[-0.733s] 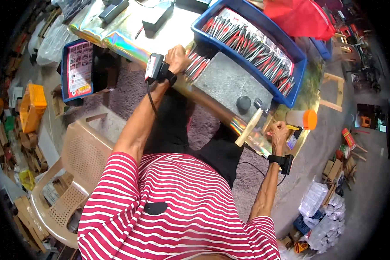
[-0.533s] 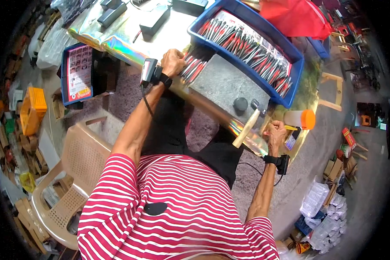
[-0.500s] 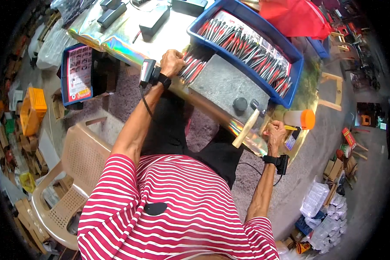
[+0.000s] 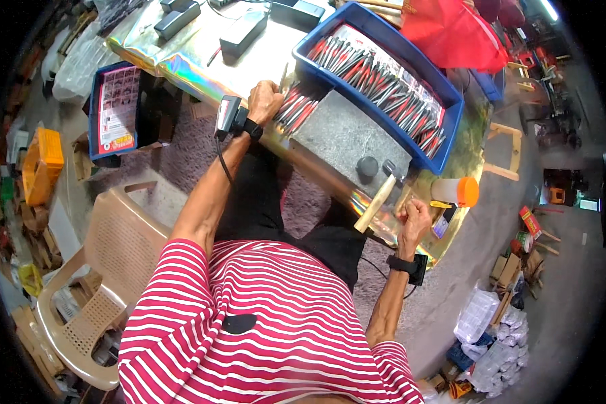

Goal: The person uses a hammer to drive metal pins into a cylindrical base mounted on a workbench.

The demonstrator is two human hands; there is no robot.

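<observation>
My left hand (image 4: 265,101) is at the table's near edge with its fingers curled. It lies beside a pile of slim red-and-black pointed tools (image 4: 295,113); its fingertips are hidden, so what it holds cannot be made out. To the right, my right hand (image 4: 414,222) is closed, fingers pressed together, and whatever they pinch is too small to name. Close to its left lies a hammer (image 4: 377,202) with a pale wooden handle, its head by a grey metal block (image 4: 347,135). On that block stands a round black knob-like piece (image 4: 367,167).
A blue bin (image 4: 377,111) behind the block holds many similar tools. An orange-lidded jar (image 4: 467,192) lies right of my right hand. Black adapter-like boxes (image 4: 244,32) sit at the back left. A beige plastic chair (image 4: 124,232) and a second blue bin (image 4: 94,121) are on the left.
The view has shifted slightly. My right hand has come a little toward my body and left, lower along the hammer handle. My left hand stays by the pile.
</observation>
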